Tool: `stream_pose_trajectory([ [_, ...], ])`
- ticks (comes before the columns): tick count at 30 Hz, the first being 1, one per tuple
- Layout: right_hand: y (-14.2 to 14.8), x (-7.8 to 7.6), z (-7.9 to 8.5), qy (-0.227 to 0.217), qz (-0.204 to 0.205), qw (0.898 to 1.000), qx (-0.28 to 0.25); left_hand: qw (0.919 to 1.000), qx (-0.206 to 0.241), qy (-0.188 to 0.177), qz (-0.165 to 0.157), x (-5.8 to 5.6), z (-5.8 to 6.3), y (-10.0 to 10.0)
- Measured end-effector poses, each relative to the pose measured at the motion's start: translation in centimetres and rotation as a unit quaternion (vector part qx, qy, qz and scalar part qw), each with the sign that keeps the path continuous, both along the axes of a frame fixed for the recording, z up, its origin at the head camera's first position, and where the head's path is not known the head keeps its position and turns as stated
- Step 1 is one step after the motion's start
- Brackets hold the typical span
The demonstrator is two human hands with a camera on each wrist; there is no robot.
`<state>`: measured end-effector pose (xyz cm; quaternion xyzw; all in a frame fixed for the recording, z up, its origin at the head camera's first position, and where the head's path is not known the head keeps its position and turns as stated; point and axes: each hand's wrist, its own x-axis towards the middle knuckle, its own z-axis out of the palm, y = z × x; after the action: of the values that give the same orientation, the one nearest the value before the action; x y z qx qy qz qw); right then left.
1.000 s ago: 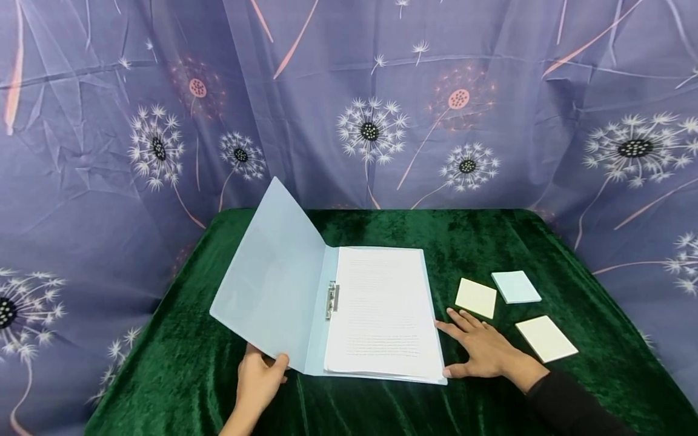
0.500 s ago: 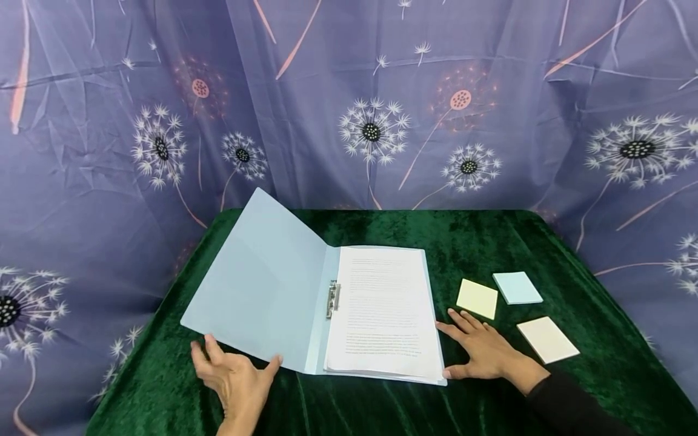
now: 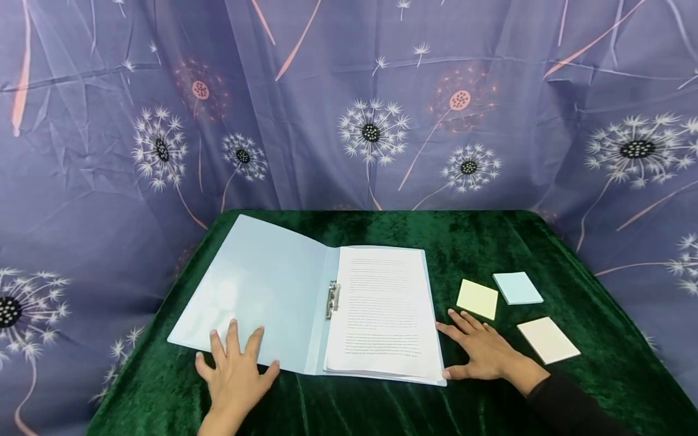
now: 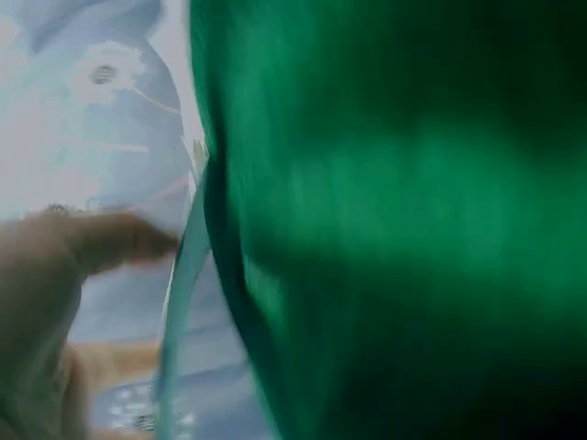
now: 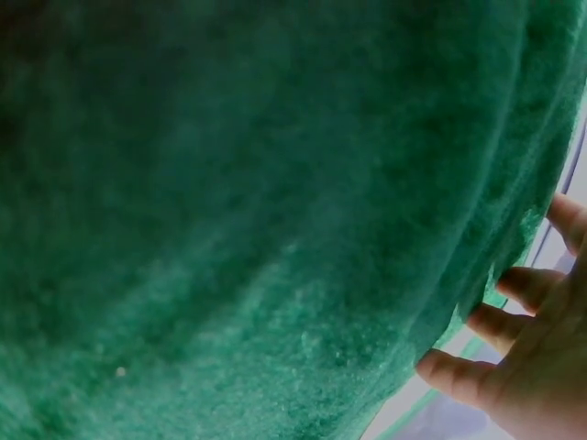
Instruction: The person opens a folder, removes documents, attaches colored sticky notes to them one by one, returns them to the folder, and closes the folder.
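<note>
A light blue folder lies spread open in the head view, its left cover raised a little at the outer side. Printed sheets rest on its right half, beside a metal clip near the spine. My left hand, fingers spread and straight, reaches over the lower edge of the left cover; fingertips overlap the cover's inner face. My right hand lies flat on the cloth with thumb and index fingertip at the folder's right edge. The left wrist view is blurred, showing a thumb by the cover's edge.
Right of the folder lie three sticky-note pads: a yellow pad, a pale blue pad and a cream pad. Green velvet cloth covers the table. A purple dandelion-print curtain hangs behind and at the sides.
The folder's left cover has swung down leftward, from steeply raised to nearly flat. My left hand has gone from gripping its lower edge to spread fingers over its inner face. My right hand stays put.
</note>
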<state>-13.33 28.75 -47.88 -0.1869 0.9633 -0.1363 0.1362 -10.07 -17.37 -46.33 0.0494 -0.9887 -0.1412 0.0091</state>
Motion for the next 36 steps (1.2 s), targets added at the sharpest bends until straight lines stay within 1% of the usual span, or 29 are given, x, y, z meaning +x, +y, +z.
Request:
stream_pose_trajectory([
  [4, 0.0, -0.1, 0.0, 0.001, 0.001, 1.000, 0.003, 0.9984, -0.024, -0.048, -0.018, -0.6, 0.5, -0.6],
  [8, -0.1, -0.1, 0.0, -0.001, 0.002, 1.000, 0.006, 0.9937, -0.028, -0.100, -0.042, -1.4, 0.6, -0.8],
  [10, -0.2, -0.2, 0.0, -0.003, 0.003, 1.000, 0.008, 0.9914, -0.023, -0.118, -0.052, -1.8, 0.6, -0.8],
  [13, -0.2, -0.2, 0.0, -0.007, 0.002, 1.000, 0.010, 0.9891, -0.018, -0.131, -0.064, -2.2, 0.5, -0.9],
  [18, -0.2, -0.2, 0.1, -0.008, -0.003, 1.000, 0.012, 0.9872, -0.024, -0.140, -0.073, -2.7, 0.5, -0.9],
  [22, -0.2, -0.2, 0.1, -0.008, -0.004, 1.000, 0.010, 0.9867, -0.026, -0.135, -0.086, -3.0, 0.6, -1.0],
  [25, -0.2, -0.1, 0.2, -0.010, -0.001, 1.000, 0.007, 0.9871, -0.011, -0.120, -0.106, -3.2, 0.6, -1.0],
  [29, -0.3, 0.0, 0.2, -0.013, -0.002, 1.000, 0.005, 0.9849, 0.019, -0.107, -0.135, -3.7, 0.7, -1.1],
  [32, -0.3, 0.0, 0.2, -0.013, -0.005, 1.000, 0.006, 0.9817, 0.036, -0.107, -0.154, -4.2, 0.9, -1.2],
  [36, -0.5, -0.1, 0.3, -0.015, -0.011, 1.000, 0.001, 0.9765, 0.040, -0.112, -0.180, -5.0, 1.4, -0.9],
])
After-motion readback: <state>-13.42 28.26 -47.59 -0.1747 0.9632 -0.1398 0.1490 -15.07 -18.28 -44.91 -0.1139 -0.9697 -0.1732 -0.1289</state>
